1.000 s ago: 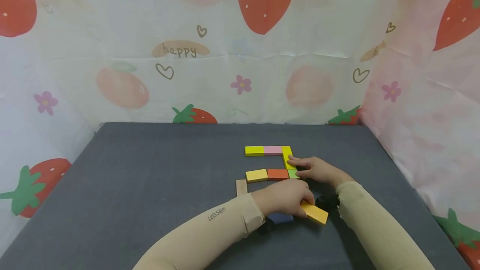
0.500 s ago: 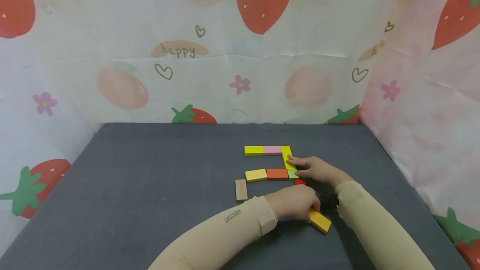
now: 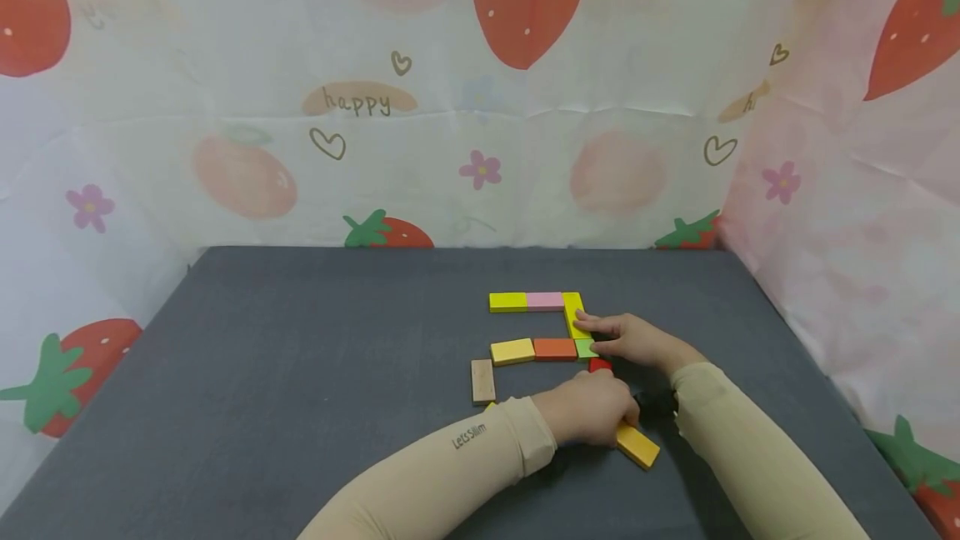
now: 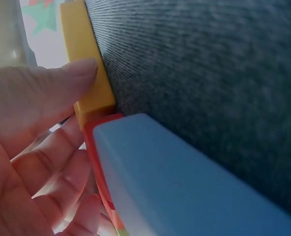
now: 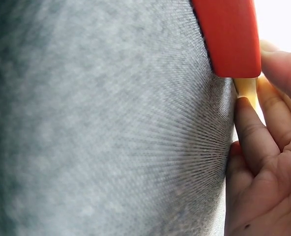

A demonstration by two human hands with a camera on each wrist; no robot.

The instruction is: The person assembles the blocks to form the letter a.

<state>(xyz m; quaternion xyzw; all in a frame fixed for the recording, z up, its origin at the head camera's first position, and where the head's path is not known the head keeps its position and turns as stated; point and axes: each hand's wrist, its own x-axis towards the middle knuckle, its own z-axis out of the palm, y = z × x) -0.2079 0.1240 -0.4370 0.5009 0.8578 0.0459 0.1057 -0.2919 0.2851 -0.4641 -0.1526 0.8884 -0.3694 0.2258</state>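
In the head view my left hand [image 3: 588, 408] pinches an orange-yellow block [image 3: 637, 447] that points out to the lower right. The left wrist view has the thumb on that block's face, its near end against a red block [image 4: 100, 162]. A blue block [image 4: 175, 172] lies beside the red one; my left hand hides it from the head camera. Fingers of my right hand [image 3: 639, 338] rest, extended, on a yellow block [image 3: 572, 304] and a green block [image 3: 584, 348]. The right wrist view shows a red block [image 5: 231, 37] close to the thumb.
A yellow block [image 3: 507, 302] and a pink block [image 3: 544, 301] continue the back row. Nearer are a pale yellow block [image 3: 513, 352] and an orange-red block [image 3: 555, 349]. A plain wooden block [image 3: 483, 382] lies near the left sleeve. Printed cloth hangs behind the dark table [image 3: 300, 332].
My left hand has shifted right and slightly nearer with the orange-yellow block, uncovering a red block and covering the blue one. My right hand has stayed in place.
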